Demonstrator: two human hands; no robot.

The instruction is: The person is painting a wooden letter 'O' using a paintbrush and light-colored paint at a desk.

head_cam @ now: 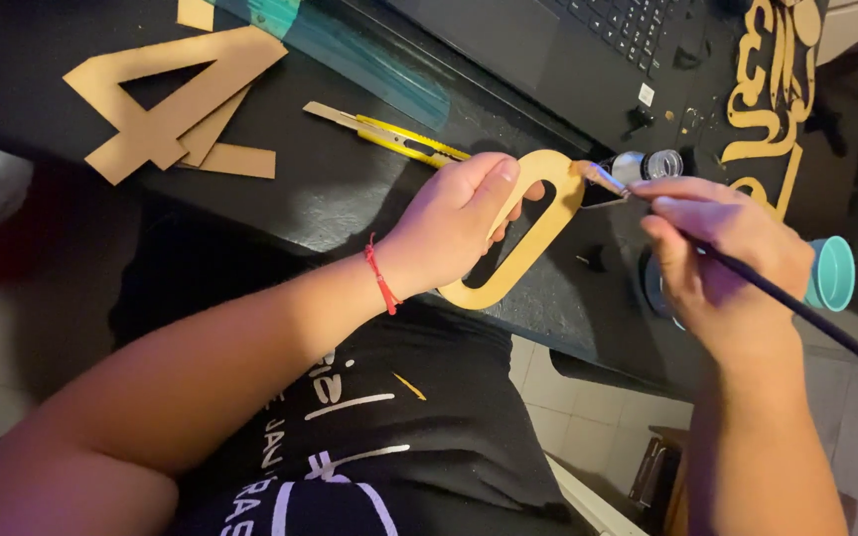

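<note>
My left hand (459, 223) grips a gold-painted cardboard cutout shaped like a zero (538, 233), held tilted over the edge of the black table (330, 199); a red thread circles that wrist. My right hand (722, 248) holds a thin black-handled paintbrush (796, 308) whose bristle tip touches the cutout's upper right edge. A small open jar with a clear rim (652, 166) stands just behind the brush tip.
A brown cardboard number four (176, 94) and scraps lie at the far left. A yellow utility knife (389, 134) rests mid-table. A black laptop (588, 50) sits at the back. Gold cut-out lettering (777, 94) lies at the right, near a teal cup (833, 273).
</note>
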